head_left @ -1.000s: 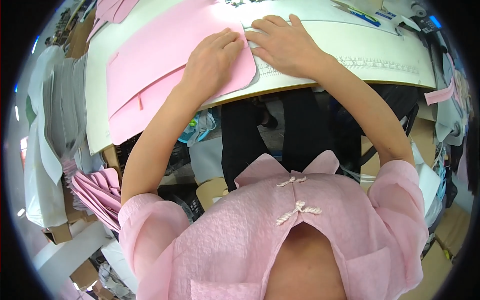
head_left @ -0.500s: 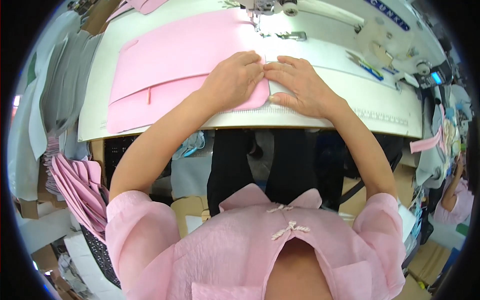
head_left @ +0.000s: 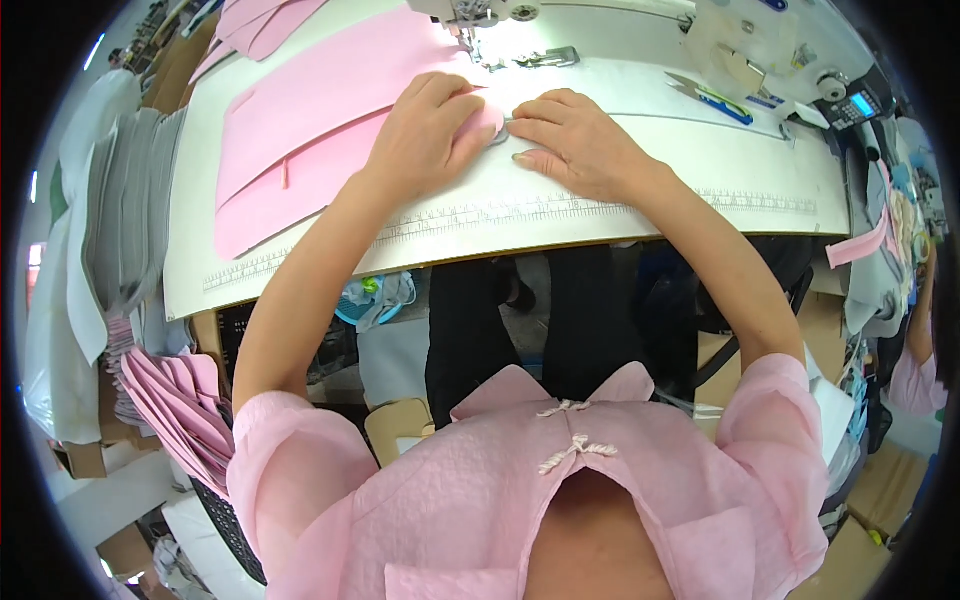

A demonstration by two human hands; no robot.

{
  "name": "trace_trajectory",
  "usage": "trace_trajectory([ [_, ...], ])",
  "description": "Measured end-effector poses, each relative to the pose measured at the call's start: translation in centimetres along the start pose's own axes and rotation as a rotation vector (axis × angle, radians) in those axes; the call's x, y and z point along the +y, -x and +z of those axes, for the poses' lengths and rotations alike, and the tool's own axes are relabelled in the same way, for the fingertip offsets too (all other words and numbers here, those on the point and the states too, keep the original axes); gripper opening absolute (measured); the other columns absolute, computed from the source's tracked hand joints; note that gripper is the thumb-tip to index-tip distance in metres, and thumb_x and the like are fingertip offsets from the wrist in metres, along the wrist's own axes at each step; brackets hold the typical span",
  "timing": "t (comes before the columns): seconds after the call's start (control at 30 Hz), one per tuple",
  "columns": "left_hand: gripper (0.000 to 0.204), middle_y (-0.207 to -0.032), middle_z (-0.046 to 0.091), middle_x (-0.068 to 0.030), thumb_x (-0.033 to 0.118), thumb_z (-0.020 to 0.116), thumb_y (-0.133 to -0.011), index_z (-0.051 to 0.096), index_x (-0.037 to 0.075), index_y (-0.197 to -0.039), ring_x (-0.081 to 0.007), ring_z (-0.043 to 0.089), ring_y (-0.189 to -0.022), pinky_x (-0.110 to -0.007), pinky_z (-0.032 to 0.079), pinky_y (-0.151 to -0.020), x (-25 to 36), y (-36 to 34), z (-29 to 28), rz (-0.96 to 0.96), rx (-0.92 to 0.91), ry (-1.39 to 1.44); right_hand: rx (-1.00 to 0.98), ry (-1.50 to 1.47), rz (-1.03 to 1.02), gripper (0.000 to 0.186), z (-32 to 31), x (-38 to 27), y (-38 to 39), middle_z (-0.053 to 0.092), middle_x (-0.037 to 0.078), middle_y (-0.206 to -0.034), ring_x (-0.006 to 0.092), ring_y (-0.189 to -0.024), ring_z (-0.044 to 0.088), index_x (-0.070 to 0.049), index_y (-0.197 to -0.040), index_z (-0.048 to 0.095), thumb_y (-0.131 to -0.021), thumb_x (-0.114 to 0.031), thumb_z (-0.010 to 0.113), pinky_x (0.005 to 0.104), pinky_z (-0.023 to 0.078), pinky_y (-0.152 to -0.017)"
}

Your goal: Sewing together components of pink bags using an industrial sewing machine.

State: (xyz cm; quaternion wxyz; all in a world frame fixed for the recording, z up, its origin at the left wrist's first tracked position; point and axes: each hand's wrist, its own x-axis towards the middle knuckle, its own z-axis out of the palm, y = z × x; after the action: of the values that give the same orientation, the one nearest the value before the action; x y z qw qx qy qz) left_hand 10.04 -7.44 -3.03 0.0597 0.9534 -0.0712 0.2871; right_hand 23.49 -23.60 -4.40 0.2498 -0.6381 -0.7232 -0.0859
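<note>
A pink sheet panel (head_left: 300, 130) with a long slit-like seam and a small tab lies on the white sewing table. My left hand (head_left: 425, 135) is closed on its right end, with fingers on top and thumb at the near edge. The corner there looks bent up, and a bit of grey underside shows. My right hand (head_left: 580, 145) is open, palm down, its fingertips beside that corner and its thumb apart; whether they touch the panel I cannot tell. Just beyond the hands is the lit needle area of a sewing machine (head_left: 468, 38).
Blue-handled thread snips (head_left: 722, 102) lie at the right of the table. A printed ruler scale (head_left: 480, 213) runs along the near edge. Grey sheets (head_left: 135, 210) are stacked at the left, with pink pieces (head_left: 180, 410) below. More pink pieces (head_left: 265, 25) lie at the far left.
The panel's right end has shifted away from me and slightly left, with both hands following. Its near right corner has come up off the table. My view has shifted a little.
</note>
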Motion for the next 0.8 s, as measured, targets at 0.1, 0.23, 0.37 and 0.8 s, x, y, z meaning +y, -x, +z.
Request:
trace_trajectory([
  [0.1, 0.023, -0.094, 0.053, -0.0111, 0.012, 0.056, -0.074, 0.056, 0.001, -0.094, -0.0269, 0.049, -0.091, -0.033, 0.041, -0.08, 1.4, 1.2, -1.0, -0.059, -0.062, 0.029, -0.011, 0.085, -0.034, 0.034, 0.0, -0.4, 0.1, 0.054, 0.008, -0.102, 0.0239, -0.096, 0.046, -0.006, -0.103, 0.054, -0.082, -0.032, 0.049, 0.0337, 0.036, -0.084],
  [0.23, 0.027, -0.094, 0.053, -0.0099, 0.004, 0.057, -0.071, 0.055, 0.001, -0.098, -0.0257, 0.05, -0.089, -0.033, 0.042, -0.076, 1.8, 1.6, -1.0, -0.056, -0.077, 0.002, -0.09, 0.265, 0.039, 0.043, 0.5, -0.8, 0.1, 0.05, 0.009, -0.111, 0.0234, -0.105, 0.043, -0.011, -0.113, 0.05, -0.084, -0.042, 0.042, 0.0363, 0.035, -0.088],
  [0.37, 0.023, -0.087, 0.054, -0.0093, 0.006, 0.059, -0.07, 0.058, 0.003, -0.093, -0.0223, 0.051, -0.084, -0.031, 0.045, -0.073, 1.7, 1.9, -0.5, -0.005, -0.037, -0.059, -0.254, 0.436, 0.142, 0.054, 0.4, -1.4, -0.3, 0.044, 0.008, -0.122, 0.0235, -0.115, 0.036, -0.017, -0.122, 0.043, -0.084, -0.053, 0.032, 0.0441, 0.029, -0.093],
  [0.8, 0.027, -0.085, 0.052, -0.0066, 0.004, 0.056, -0.07, 0.058, 0.004, -0.098, -0.0191, 0.05, -0.083, -0.027, 0.044, -0.072, 2.2, 1.3, -1.0, 0.087, -0.21, -0.216, -0.292, 0.438, 0.276, 0.053, 0.4, -1.9, -1.2, 0.041, 0.009, -0.123, 0.0239, -0.116, 0.034, -0.014, -0.121, 0.043, -0.084, -0.051, 0.033, 0.0445, 0.027, -0.093],
])
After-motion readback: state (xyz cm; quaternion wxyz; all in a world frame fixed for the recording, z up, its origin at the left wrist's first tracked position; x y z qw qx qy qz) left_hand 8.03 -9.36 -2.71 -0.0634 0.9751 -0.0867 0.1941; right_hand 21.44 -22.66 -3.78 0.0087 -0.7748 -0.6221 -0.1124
